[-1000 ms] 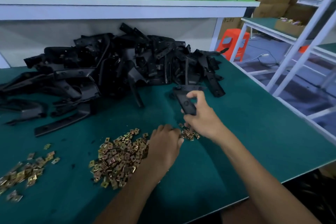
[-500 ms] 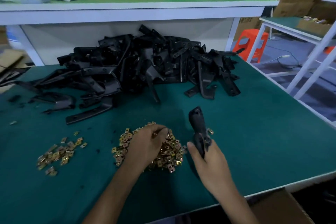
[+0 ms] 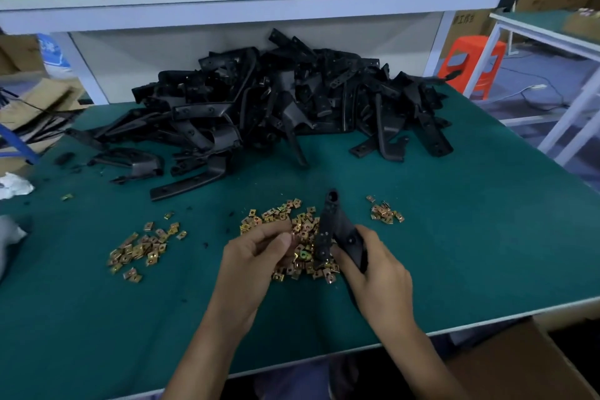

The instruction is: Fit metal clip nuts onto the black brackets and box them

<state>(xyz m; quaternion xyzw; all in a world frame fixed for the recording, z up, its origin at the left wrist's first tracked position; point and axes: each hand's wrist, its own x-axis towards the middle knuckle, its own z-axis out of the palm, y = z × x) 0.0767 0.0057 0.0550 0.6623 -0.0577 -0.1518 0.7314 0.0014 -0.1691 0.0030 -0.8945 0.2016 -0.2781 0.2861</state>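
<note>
In the head view we see the right hand point(image 3: 376, 266) wrapped around a long black plastic bracket point(image 3: 337, 232), tilted up over the main heap of small brass-coloured metal clip nuts point(image 3: 279, 215) on the green desk point(image 3: 470, 237). The left hand point(image 3: 256, 256), at the heap's left side, curls its fingers toward the thumb; we cannot tell whether it pinches a nut. No nut shows on the held bracket. Behind the heap a large pile of black brackets point(image 3: 276, 107) waits, so we judge most work remains. Right of the heap, below the desk edge, is a brown cardboard box point(image 3: 519, 364), contents hidden.
</note>
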